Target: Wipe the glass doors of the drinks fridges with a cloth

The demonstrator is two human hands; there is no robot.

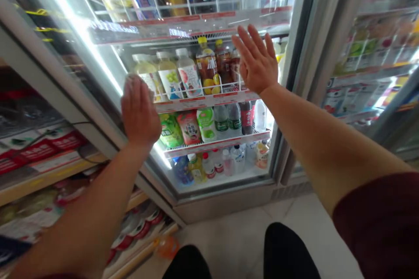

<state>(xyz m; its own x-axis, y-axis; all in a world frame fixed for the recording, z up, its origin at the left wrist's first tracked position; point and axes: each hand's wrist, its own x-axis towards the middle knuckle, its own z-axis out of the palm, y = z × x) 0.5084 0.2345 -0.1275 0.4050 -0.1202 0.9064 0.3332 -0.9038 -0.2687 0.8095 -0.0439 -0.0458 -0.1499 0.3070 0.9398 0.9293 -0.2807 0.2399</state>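
My left hand (139,111) lies flat against the glass door of a lit drinks cooler, fingers together. A pale crumpled cloth or tissue (133,79) shows at its fingertips and edge, pressed under the hand; most of it is hidden. Higher up and to the right, my right hand (258,59) is spread open with its palm toward the glass, holding nothing. Whether its palm touches the glass I cannot tell. Behind the door, between my hands, stand a bottle with a yellow cap (207,67) and several white-capped bottles (169,76).
Lower cooler shelves hold green-labelled water bottles (221,121) and small bottles (209,166). At left is a shelf of packaged goods (42,148). An orange bottle (166,246) lies on the tiled floor (235,235) near my knees. Another cooler (369,52) stands at right.
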